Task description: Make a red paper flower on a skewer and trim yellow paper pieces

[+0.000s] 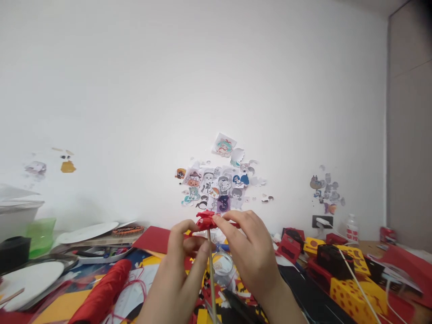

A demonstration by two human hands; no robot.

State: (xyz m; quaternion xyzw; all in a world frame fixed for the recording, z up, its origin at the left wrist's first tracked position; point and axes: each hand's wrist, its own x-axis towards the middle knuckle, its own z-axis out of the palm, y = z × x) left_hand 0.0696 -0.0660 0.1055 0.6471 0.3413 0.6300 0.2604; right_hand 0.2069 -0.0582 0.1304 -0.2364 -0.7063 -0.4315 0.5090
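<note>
A crumpled red flower (205,220), of paper or cloth, sits on top of a thin upright wooden stick (212,283) in the middle of the head view. My left hand (180,265) is closed around the flower's base from the left, its thumb beside the stick and its index finger bent at the petals. From the right, my right hand (251,252) pinches the flower's right edge, where a bit of red shows between the fingers. Part of the flower's underside is hidden by my fingers.
A rolled red bundle (104,288) and a white plate (37,281) lie on the left. Behind my hands stands a clear jar (222,263) among paper scraps. Yellow spotted boxes (354,292) crowd the right. A wall with paper cutouts (222,184) rises behind.
</note>
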